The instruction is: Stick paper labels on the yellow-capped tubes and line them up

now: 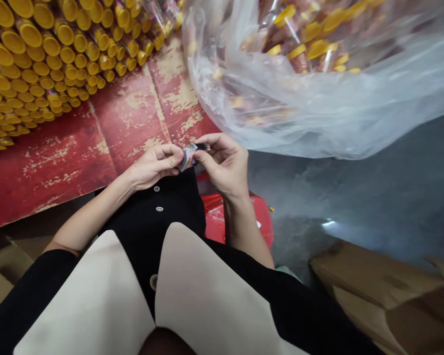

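Observation:
My left hand and my right hand meet in front of my body, by the near edge of a worn red table. Between their fingertips is a small multicoloured printed piece, shiny, with purple, white and dark parts. My left thumb and fingers pinch its left end. My right thumb and forefinger grip its right side, where a dark strip shows. It is too small and blurred to tell whether it is one piece or several layers.
Many yellow-capped jars lie stacked on the red table. On the right, a large clear plastic bag holds more of them. Below are a red stool and a cardboard box on the grey floor.

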A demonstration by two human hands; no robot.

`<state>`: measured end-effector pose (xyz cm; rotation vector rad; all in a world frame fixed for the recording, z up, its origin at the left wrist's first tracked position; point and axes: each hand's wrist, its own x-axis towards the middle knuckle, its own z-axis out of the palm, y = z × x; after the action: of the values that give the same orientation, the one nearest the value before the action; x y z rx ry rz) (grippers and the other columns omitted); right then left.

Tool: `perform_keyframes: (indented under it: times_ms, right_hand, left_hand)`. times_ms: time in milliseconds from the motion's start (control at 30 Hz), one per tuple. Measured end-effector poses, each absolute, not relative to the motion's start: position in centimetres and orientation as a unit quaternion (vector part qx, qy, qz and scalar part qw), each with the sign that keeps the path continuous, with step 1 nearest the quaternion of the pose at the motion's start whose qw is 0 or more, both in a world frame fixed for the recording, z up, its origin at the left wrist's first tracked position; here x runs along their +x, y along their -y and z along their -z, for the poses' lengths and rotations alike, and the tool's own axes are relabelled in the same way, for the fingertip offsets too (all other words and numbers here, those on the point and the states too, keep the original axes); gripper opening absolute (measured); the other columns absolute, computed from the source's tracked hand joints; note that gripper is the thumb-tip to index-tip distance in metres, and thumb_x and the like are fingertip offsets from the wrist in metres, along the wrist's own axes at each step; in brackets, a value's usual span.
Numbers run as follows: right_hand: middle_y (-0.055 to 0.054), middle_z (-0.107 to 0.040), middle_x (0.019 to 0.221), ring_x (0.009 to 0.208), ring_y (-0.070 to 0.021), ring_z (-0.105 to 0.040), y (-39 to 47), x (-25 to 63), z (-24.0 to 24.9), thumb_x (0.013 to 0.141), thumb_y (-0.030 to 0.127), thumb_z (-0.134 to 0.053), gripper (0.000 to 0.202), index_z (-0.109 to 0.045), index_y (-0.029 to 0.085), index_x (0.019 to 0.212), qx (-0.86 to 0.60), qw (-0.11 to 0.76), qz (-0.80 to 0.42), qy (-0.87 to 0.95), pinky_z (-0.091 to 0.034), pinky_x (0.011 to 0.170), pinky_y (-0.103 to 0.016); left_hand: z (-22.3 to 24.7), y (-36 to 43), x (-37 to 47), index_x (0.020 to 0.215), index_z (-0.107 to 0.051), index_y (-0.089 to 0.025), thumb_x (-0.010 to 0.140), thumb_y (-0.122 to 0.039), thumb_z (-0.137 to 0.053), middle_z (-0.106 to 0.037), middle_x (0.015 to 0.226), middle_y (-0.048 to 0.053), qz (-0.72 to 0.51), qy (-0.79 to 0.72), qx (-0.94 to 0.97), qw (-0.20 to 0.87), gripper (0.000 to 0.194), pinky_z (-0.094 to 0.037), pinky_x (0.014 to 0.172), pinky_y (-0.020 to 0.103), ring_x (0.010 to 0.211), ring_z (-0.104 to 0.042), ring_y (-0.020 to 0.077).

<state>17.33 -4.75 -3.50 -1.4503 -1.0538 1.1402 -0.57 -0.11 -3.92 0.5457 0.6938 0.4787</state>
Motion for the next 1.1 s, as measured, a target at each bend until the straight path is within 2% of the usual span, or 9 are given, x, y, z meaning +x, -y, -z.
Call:
perform_keyframes:
  times_ms: [167,333,500,567,667,767,900,967,1100]
  right_hand:
    - [-0.002,-0.067,0.088,0.080,-0.0164,-0.065,5.9,19.7,3.3,0.070,0.060,-0.078,0.044,-0.065,0.024,0.091,-0.626,0.492,-0.426,0.430,-0.058,0.076,-0.034]
    - [-0.002,-0.068,0.087,0.079,-0.0160,-0.065,6.8,20.6,3.0,0.075,0.055,-0.077,0.036,-0.065,0.024,0.090,-0.628,0.508,-0.397,0.436,-0.057,0.076,-0.033]
    - [-0.001,-0.064,0.079,0.072,-0.0137,-0.062,7.2,21.4,4.0,0.076,0.048,-0.078,0.029,-0.067,0.023,0.087,-0.643,0.544,-0.332,0.424,-0.056,0.070,-0.030]
    - [-0.001,-0.063,0.079,0.074,-0.0152,-0.062,7.4,22.1,4.3,0.078,0.049,-0.076,0.029,-0.067,0.023,0.088,-0.671,0.553,-0.264,0.417,-0.058,0.075,-0.034]
    - [-0.004,-0.067,0.091,0.090,-0.0221,-0.066,8.3,22.6,4.6,0.082,0.050,-0.071,0.028,-0.068,0.024,0.093,-0.704,0.551,-0.151,0.421,-0.057,0.092,-0.047]
    - [-0.006,-0.069,0.104,0.105,-0.0279,-0.066,9.4,21.6,5.0,0.087,0.049,-0.065,0.022,-0.071,0.030,0.095,-0.697,0.525,-0.089,0.481,-0.051,0.103,-0.056]
    - [-0.007,-0.070,0.107,0.113,-0.0305,-0.063,10.4,19.5,5.8,0.086,0.047,-0.065,0.017,-0.073,0.033,0.095,-0.658,0.472,-0.109,0.576,-0.051,0.103,-0.058]
    - [-0.008,-0.068,0.114,0.118,-0.0309,-0.062,10.5,18.8,5.9,0.083,0.050,-0.070,0.027,-0.072,0.031,0.103,-0.645,0.463,-0.125,0.595,-0.051,0.104,-0.058]
    - [-0.009,-0.065,0.116,0.109,-0.0237,-0.066,10.1,17.9,5.6,0.091,0.050,-0.060,0.035,-0.066,0.026,0.115,-0.644,0.559,-0.200,0.483,-0.058,0.097,-0.048]
  left_hand:
    - [3.6,0.3,2.3,0.091,-0.068,-0.017,0.064,-0.043,-0.089,-0.064,0.079,-0.001,-0.223,-0.322,0.251,0.885,0.043,-0.044,0.057,0.017,0.066,-0.056,0.0054]
    - [3.4,1.4,4.7,0.076,-0.061,-0.015,0.063,-0.048,-0.088,-0.060,0.072,-0.001,-0.234,-0.316,0.309,0.866,0.044,-0.040,0.055,0.020,0.061,-0.052,0.0058]
    - [3.3,2.2,4.7,0.075,-0.058,-0.016,0.073,-0.052,-0.079,-0.056,0.070,-0.002,-0.270,-0.312,0.416,0.810,0.042,-0.039,0.060,0.022,0.060,-0.049,0.0057]
    - [3.3,2.4,4.2,0.077,-0.060,-0.016,0.074,-0.050,-0.079,-0.057,0.072,-0.001,-0.250,-0.324,0.462,0.787,0.040,-0.041,0.063,0.023,0.063,-0.050,0.0067]
    - [3.1,2.8,4.0,0.102,-0.068,-0.017,0.068,-0.042,-0.086,-0.067,0.101,0.007,-0.214,-0.358,0.470,0.777,0.046,-0.048,0.075,0.027,0.080,-0.061,0.0125]
    - [2.5,3.3,4.9,0.120,-0.065,-0.021,0.078,-0.049,-0.076,-0.065,0.125,0.012,-0.223,-0.324,0.362,0.845,0.052,-0.052,0.089,0.036,0.107,-0.065,0.0217]
    - [2.0,3.6,5.7,0.101,-0.069,-0.016,0.092,-0.041,-0.062,-0.072,0.110,0.009,-0.292,-0.321,0.216,0.875,0.027,-0.050,0.096,0.033,0.107,-0.067,0.0189]
    - [2.1,3.4,5.5,0.099,-0.069,-0.015,0.095,-0.032,-0.059,-0.073,0.106,0.008,-0.305,-0.346,0.175,0.870,0.020,-0.050,0.097,0.032,0.105,-0.068,0.0176]
    - [2.6,3.0,4.5,0.101,-0.070,-0.013,0.097,-0.027,-0.054,-0.074,0.109,0.010,-0.314,-0.355,0.155,0.867,0.022,-0.045,0.107,0.036,0.117,-0.065,0.0207]
